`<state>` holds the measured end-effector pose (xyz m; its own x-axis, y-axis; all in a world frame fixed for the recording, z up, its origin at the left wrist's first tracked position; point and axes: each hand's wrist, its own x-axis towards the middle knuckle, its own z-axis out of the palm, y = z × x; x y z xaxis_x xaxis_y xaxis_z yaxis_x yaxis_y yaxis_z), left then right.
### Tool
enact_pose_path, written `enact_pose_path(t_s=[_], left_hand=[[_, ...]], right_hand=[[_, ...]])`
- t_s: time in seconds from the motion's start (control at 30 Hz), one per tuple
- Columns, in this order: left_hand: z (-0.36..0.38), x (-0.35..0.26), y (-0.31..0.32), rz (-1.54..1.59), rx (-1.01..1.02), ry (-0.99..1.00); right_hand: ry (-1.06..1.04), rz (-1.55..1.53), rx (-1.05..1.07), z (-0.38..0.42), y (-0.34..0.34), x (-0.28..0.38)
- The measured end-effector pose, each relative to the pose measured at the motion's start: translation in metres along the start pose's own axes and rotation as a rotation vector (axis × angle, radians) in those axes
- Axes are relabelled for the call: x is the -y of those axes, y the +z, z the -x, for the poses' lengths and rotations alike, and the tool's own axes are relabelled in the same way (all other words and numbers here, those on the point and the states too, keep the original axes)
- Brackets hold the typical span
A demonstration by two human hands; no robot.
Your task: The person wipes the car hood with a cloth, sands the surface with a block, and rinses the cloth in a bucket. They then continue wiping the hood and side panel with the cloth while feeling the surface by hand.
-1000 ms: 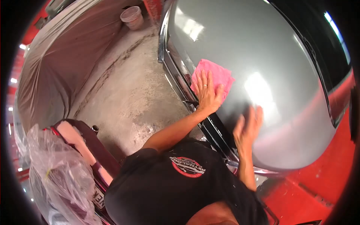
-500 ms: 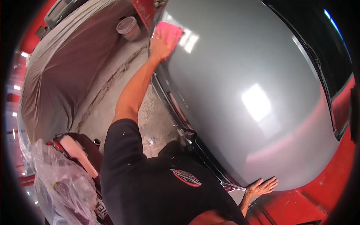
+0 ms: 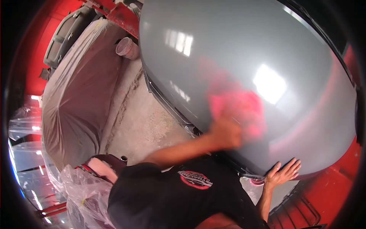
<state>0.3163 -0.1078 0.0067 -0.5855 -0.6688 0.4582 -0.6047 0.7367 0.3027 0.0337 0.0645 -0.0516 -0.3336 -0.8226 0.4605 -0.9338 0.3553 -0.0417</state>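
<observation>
A glossy grey car panel (image 3: 213,42), like a hood, curves across the upper right of the view. My left hand (image 3: 227,133) is on a pink cloth (image 3: 249,108) over the lower middle of this panel; both are smeared by motion. My right hand (image 3: 283,174) holds nothing and lies with its fingers apart on the panel's lower edge. Two bright light reflections show on the grey surface, one of them just above and right of the cloth.
Brown sheeting (image 3: 76,103) drapes a large shape at the left. A plastic bucket (image 3: 127,48) is on the concrete floor (image 3: 141,126). Crumpled clear plastic (image 3: 84,194) covers something at the lower left. Red surfaces (image 3: 331,191) lie at the lower right.
My left hand has swept the pink cloth from the panel's far left edge toward me and to the right. The view has shifted; my right hand still rests at the panel's edge.
</observation>
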Motion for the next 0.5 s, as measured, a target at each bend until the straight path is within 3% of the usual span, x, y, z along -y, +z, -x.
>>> enact_pose_path(t_s=[0.03, 0.1, 0.13, 0.2, 0.27, 0.37, 0.47, 0.5], left_hand=[[-0.005, -0.051, 0.025, 0.431, 0.177, -0.098], [-0.018, -0.102, 0.061, 0.491, 0.148, 0.265], [-0.019, -0.106, 0.067, 0.502, 0.16, 0.28], [-0.027, -0.097, 0.077, 0.187, 0.177, 0.332], [-0.037, -0.086, 0.073, 0.137, 0.145, 0.277], [-0.05, -0.016, 0.035, 0.065, 0.046, -0.018], [-0.056, 0.102, -0.052, -0.289, 0.051, -0.375], [-0.031, 0.176, -0.056, -0.183, -0.111, -0.569]], right_hand=[[0.021, -0.002, 0.039, -0.001, -0.004, 0.002], [0.041, -0.064, 0.017, 0.001, 0.0, -0.002], [0.015, -0.13, 0.003, 0.002, -0.001, -0.006], [0.043, -0.116, 0.026, 0.002, -0.007, -0.008], [0.113, -0.31, 0.095, 0.008, -0.005, -0.022], [0.107, -0.258, 0.013, -0.003, -0.006, -0.022], [0.101, -0.152, -0.021, -0.008, 0.0, -0.024], [0.081, -0.107, -0.019, -0.008, 0.001, -0.024]])
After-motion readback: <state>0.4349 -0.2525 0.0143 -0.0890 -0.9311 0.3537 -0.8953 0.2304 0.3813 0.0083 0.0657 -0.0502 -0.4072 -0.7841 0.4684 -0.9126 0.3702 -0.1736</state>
